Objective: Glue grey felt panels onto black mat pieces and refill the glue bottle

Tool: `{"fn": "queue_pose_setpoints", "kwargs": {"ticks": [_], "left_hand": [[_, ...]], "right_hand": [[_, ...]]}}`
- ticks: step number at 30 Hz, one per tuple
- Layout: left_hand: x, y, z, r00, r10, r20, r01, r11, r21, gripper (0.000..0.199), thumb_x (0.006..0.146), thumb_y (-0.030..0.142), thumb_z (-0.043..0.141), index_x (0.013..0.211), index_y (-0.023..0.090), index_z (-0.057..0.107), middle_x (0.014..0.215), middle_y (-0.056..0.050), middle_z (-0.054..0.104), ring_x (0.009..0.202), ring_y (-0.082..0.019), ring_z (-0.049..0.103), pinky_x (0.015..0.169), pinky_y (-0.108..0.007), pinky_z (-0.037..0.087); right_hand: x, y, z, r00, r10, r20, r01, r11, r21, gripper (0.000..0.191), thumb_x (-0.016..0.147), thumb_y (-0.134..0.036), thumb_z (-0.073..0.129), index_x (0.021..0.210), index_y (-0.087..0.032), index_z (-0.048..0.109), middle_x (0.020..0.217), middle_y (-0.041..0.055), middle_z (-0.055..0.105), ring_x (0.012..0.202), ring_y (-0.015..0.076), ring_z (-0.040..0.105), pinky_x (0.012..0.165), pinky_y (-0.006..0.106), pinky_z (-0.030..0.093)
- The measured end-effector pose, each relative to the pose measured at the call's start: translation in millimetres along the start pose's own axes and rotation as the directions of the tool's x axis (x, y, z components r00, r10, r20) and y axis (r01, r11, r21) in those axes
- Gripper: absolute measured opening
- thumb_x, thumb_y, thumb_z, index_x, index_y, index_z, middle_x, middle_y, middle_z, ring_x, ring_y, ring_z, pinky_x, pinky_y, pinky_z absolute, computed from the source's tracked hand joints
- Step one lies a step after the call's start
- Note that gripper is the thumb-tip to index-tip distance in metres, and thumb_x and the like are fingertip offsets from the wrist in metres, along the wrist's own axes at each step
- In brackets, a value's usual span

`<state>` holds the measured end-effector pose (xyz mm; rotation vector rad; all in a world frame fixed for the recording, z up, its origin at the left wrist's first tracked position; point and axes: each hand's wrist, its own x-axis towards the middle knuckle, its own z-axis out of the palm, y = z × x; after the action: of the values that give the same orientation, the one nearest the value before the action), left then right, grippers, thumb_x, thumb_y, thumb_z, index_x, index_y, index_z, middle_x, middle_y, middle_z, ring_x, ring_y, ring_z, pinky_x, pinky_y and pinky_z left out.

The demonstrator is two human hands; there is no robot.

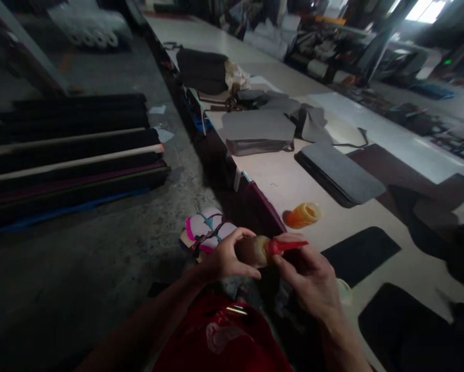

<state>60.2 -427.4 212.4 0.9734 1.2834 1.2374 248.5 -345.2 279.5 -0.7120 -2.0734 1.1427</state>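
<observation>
In front of my red clothing, my left hand (228, 257) wraps round a glue bottle (255, 251) with a pale collar, tilted on its side. A red pointed nozzle cap (288, 245) sits at its mouth, aimed to the right. The fingers of my right hand (313, 274) pinch this cap. On the table just beyond stands an orange-yellow jar (303, 215), its top uncovered. A pale round lid or dish (345, 292) shows partly behind my right wrist.
Stacks of grey cut pieces (342, 173) and dark flat pieces (363, 254) lie on the long pale table (278, 178). A padded stool (208, 227) stands left of its edge. Dark fabric rolls (73, 160) lie on the floor at left.
</observation>
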Motion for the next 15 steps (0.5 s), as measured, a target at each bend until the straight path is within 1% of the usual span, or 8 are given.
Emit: {"fn": "queue_pose_setpoints", "kwargs": {"ticks": [3, 5, 6, 8, 9, 11, 13, 15], "left_hand": [[3, -4, 5.6, 0.998, -0.023, -0.062, 0.015, 0.991, -0.134, 0.084, 0.044, 0.028, 0.099, 0.116, 0.021, 0.056, 0.115, -0.006, 0.067, 0.109, -0.027, 0.06, 0.093, -0.035, 0.046], [5, -9, 13.8, 0.992, -0.03, -0.121, -0.006, 0.959, -0.283, 0.085, 0.043, 0.029, 0.1, 0.117, 0.022, 0.058, 0.116, -0.005, 0.067, 0.111, -0.026, 0.06, 0.093, -0.033, 0.046], [6, -11, 18.7, 0.987, -0.035, -0.156, -0.027, 0.927, -0.375, 0.085, 0.044, 0.03, 0.1, 0.117, 0.023, 0.059, 0.116, -0.005, 0.067, 0.11, -0.025, 0.06, 0.091, -0.032, 0.047], [7, -12, 29.0, 0.973, -0.04, -0.228, -0.094, 0.83, -0.549, 0.084, 0.046, 0.034, 0.101, 0.119, 0.023, 0.06, 0.115, -0.005, 0.068, 0.107, -0.024, 0.062, 0.088, -0.031, 0.049], [7, -12, 33.9, 0.967, -0.044, -0.252, -0.126, 0.774, -0.62, 0.084, 0.049, 0.039, 0.1, 0.12, 0.023, 0.06, 0.114, -0.006, 0.068, 0.105, -0.024, 0.063, 0.087, -0.032, 0.051], [9, -10, 42.1, 0.961, -0.071, -0.268, -0.152, 0.671, -0.725, 0.08, 0.055, 0.051, 0.096, 0.121, 0.023, 0.06, 0.114, -0.008, 0.069, 0.101, -0.025, 0.066, 0.085, -0.034, 0.054], [12, -7, 47.9, 0.953, -0.151, -0.264, -0.128, 0.589, -0.798, 0.073, 0.065, 0.066, 0.086, 0.118, 0.023, 0.061, 0.113, -0.009, 0.07, 0.1, -0.026, 0.068, 0.081, -0.036, 0.056], [17, -5, 51.5, 0.929, -0.268, -0.256, -0.086, 0.517, -0.852, 0.062, 0.075, 0.071, 0.075, 0.113, 0.023, 0.062, 0.11, -0.008, 0.071, 0.098, -0.026, 0.069, 0.076, -0.036, 0.058]], "right_hand": [[5, 3, -2, 0.998, 0.038, -0.042, -0.037, 0.999, 0.034, 0.015, 0.092, -0.025, 0.07, 0.108, -0.026, 0.07, 0.11, 0.0037, 0.069, 0.104, 0.021, 0.066, 0.095, 0.034, 0.052], [8, 4, -2, 0.995, 0.068, -0.074, -0.065, 0.997, 0.04, 0.02, 0.092, -0.027, 0.071, 0.112, -0.026, 0.07, 0.11, 0.0045, 0.07, 0.103, 0.0218, 0.067, 0.095, 0.037, 0.053], [10, 5, -3, 0.993, 0.078, -0.092, -0.074, 0.996, 0.04, 0.022, 0.091, -0.028, 0.072, 0.113, -0.026, 0.07, 0.111, 0.005, 0.071, 0.104, 0.0223, 0.067, 0.096, 0.038, 0.053], [13, 7, -2, 0.989, 0.091, -0.113, -0.087, 0.995, 0.045, 0.023, 0.091, -0.03, 0.073, 0.113, -0.026, 0.07, 0.114, 0.0063, 0.071, 0.106, 0.0236, 0.067, 0.098, 0.041, 0.053], [14, 8, -2, 0.988, 0.097, -0.12, -0.091, 0.995, 0.052, 0.022, 0.09, -0.031, 0.073, 0.112, -0.026, 0.07, 0.115, 0.007, 0.071, 0.107, 0.0241, 0.067, 0.099, 0.042, 0.053], [17, 10, -2, 0.984, 0.121, -0.129, -0.113, 0.991, 0.069, 0.023, 0.09, -0.033, 0.074, 0.111, -0.025, 0.071, 0.115, 0.0075, 0.071, 0.107, 0.0248, 0.067, 0.1, 0.042, 0.053], [17, 13, -1, 0.979, 0.152, -0.134, -0.14, 0.985, 0.095, 0.025, 0.089, -0.034, 0.075, 0.112, -0.025, 0.071, 0.115, 0.0072, 0.071, 0.107, 0.0248, 0.067, 0.098, 0.041, 0.053], [17, 16, 1, 0.973, 0.19, -0.131, -0.175, 0.978, 0.118, 0.027, 0.089, -0.035, 0.076, 0.113, -0.026, 0.071, 0.116, 0.0068, 0.071, 0.105, 0.0243, 0.068, 0.095, 0.04, 0.054]]}}
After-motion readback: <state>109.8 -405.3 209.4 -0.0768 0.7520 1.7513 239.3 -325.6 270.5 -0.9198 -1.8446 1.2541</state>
